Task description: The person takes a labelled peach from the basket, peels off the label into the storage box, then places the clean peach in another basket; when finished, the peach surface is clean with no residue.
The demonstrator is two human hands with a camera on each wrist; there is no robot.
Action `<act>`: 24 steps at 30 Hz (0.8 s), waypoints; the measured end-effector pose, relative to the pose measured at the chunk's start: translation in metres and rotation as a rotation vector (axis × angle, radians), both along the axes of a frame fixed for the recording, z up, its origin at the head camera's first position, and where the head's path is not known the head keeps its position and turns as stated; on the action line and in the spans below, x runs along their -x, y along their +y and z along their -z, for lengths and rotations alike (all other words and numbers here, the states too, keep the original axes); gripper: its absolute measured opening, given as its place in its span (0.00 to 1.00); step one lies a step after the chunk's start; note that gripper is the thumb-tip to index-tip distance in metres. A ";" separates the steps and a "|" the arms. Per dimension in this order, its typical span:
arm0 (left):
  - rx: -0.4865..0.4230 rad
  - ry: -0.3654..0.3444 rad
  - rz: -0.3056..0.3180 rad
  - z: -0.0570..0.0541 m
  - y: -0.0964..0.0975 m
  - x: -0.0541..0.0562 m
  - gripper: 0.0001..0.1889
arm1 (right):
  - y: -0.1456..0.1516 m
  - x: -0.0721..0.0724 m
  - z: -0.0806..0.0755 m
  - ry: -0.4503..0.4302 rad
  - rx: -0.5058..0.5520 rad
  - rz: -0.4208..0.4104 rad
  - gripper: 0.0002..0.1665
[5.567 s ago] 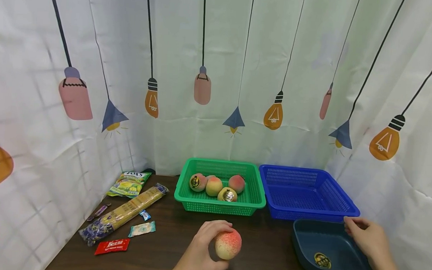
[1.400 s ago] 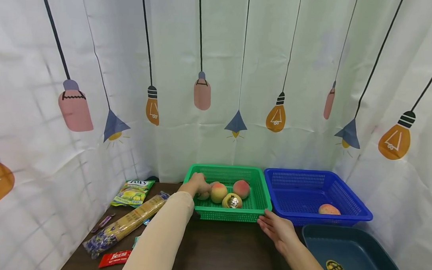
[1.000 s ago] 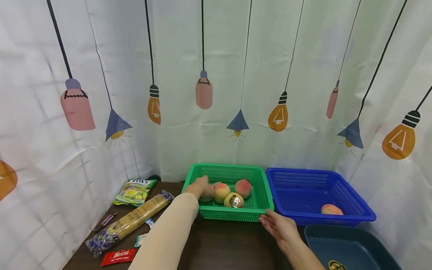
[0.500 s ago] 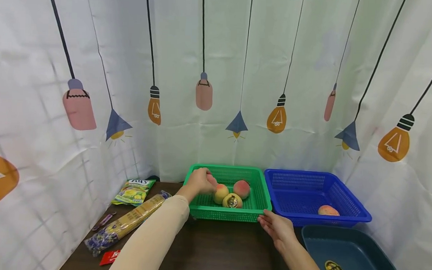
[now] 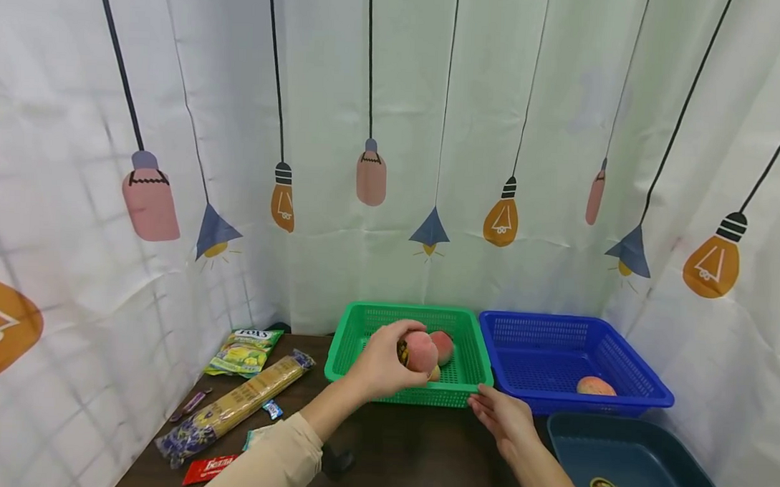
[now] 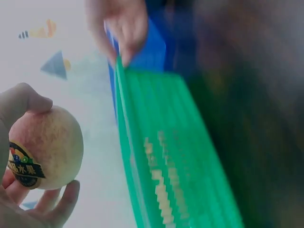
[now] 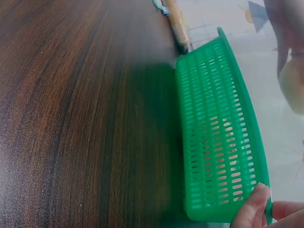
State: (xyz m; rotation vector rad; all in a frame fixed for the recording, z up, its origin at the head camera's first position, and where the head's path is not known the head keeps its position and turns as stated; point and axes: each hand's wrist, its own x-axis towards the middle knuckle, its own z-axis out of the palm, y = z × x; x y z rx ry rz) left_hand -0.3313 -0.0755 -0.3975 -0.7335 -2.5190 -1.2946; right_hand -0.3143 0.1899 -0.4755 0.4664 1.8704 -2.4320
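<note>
While peach (image 5: 420, 353) is gripped by left hand (image 5: 384, 365) above front edge of green basket (image 5: 445, 397) | basket is pinched by right hand (image 5: 503, 421) | peach could be dropped if loosely held

I read "FOXS" on the yellow-green bag (image 5: 243, 354), seemingly "Белла" on the red wrapper (image 5: 208, 469), "水果" on the sticker (image 6: 24, 169) of the peach (image 6: 61, 142) my left fingers (image 6: 67, 203) hold.

Packets (image 5: 239, 404) left, basket of peaches (image 5: 436, 395) midway, second basket (image 5: 534, 363) right, tray (image 5: 634, 453) before it.
</note>
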 end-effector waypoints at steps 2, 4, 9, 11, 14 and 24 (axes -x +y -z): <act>-0.020 -0.011 0.041 0.006 0.003 -0.016 0.40 | -0.001 0.000 0.000 0.002 -0.001 0.002 0.25; -0.052 -0.029 0.088 0.012 0.005 -0.030 0.40 | -0.001 0.000 -0.001 0.006 -0.001 0.006 0.23; -0.129 -0.073 0.164 0.033 0.004 -0.054 0.41 | -0.002 -0.001 -0.001 0.015 -0.001 0.008 0.22; -0.150 -0.086 0.172 0.042 0.003 -0.060 0.42 | -0.002 -0.001 -0.001 0.013 0.002 0.010 0.22; -0.176 -0.091 0.191 0.052 0.000 -0.068 0.42 | -0.002 0.000 0.001 0.005 0.010 0.012 0.23; -0.246 -0.133 0.214 0.067 -0.002 -0.082 0.44 | -0.005 -0.010 0.000 -0.024 0.026 -0.017 0.25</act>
